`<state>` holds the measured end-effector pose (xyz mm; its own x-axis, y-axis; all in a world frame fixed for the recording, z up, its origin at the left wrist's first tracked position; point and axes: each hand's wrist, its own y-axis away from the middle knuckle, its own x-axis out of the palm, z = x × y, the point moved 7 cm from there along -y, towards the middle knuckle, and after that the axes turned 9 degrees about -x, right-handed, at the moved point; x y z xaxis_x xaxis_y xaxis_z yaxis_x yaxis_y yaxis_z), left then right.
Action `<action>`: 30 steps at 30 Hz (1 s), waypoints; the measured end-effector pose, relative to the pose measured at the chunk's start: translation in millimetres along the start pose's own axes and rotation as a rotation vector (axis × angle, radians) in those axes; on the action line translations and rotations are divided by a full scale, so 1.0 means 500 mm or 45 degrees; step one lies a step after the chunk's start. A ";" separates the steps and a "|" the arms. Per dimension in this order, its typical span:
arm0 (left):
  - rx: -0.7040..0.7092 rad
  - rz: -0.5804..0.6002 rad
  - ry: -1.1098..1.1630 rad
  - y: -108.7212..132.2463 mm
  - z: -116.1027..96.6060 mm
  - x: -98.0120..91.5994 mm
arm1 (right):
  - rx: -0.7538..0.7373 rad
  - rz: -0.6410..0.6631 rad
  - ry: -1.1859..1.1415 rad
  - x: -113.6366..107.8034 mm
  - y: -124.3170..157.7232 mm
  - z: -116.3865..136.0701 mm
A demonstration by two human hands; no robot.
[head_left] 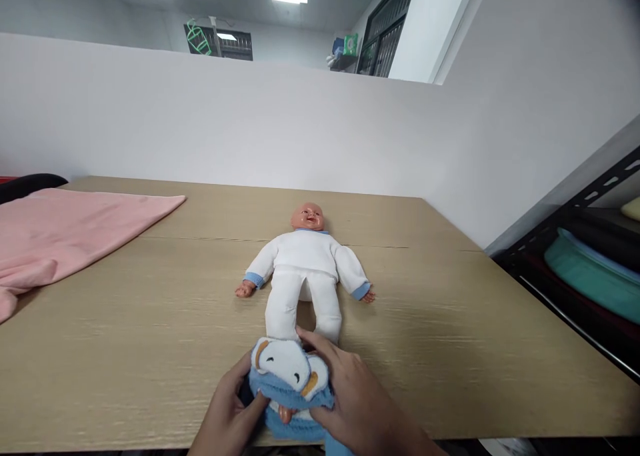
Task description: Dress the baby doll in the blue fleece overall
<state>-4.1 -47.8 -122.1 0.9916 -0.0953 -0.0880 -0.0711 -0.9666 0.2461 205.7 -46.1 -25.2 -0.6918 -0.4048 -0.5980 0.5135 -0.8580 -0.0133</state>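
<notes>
A baby doll (306, 253) in a white top and white trousers with blue cuffs lies on its back, head away from me. At its feet, both my hands hold a fuzzy blue piece with a white animal face (285, 363) and orange-centred ears; I cannot tell whether it is a sock or a bootie. My left hand (230, 406) grips its left side, thumb on the front. Around the right side curls my right hand (357, 386), fingers reaching by the doll's lower leg. A bit of the doll's foot (286, 414) shows beneath the face; the other foot is hidden.
Everything lies on a wood-grain table (440, 323). A pink cloth (85, 229) is spread at the left, beside a black object (35, 184). On the right, a dark shelf rack (560, 296) holds folded fabrics, one teal (595, 276). A white wall (225, 123) rises behind the table.
</notes>
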 end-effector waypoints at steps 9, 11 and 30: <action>0.268 0.106 -0.186 -0.014 -0.064 -0.021 | -0.069 -0.067 0.089 -0.021 -0.037 0.003; 0.227 0.117 -0.131 -0.023 -0.059 -0.023 | -0.098 -0.031 0.112 -0.021 -0.044 0.005; 0.274 0.211 -0.061 -0.037 -0.058 -0.005 | -0.259 -0.035 0.047 -0.017 -0.045 -0.006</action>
<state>-2.1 -22.7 -98.6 0.9586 -0.2625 -0.1104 -0.2583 -0.9647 0.0506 201.8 -22.4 -22.2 -0.6897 -0.3673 -0.6239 0.5894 -0.7853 -0.1893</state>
